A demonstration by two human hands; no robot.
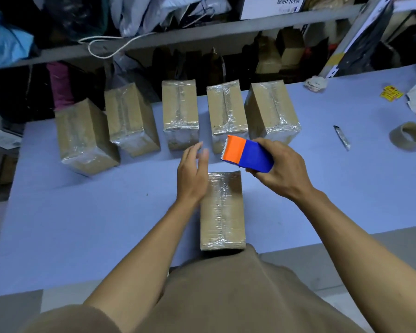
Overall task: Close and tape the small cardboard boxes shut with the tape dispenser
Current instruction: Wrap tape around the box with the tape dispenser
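A small cardboard box point(222, 212) lies closed on the blue table point(82, 224) right in front of me, with clear tape running along its top seam. My right hand point(277, 168) grips the blue and orange tape dispenser point(246, 153), held in the air above the box's far end. My left hand point(193, 174) hovers with fingers straight and relaxed beside the box's far left corner, holding nothing. Several taped cardboard boxes point(180, 114) stand in a row farther back on the table.
A utility knife point(342, 138) and an empty cardboard tape core point(407, 137) lie at the right. Yellow labels point(390, 93) and crumpled paper point(315, 84) sit at the far right. Shelving with bags and boxes point(178, 27) rises behind the table.
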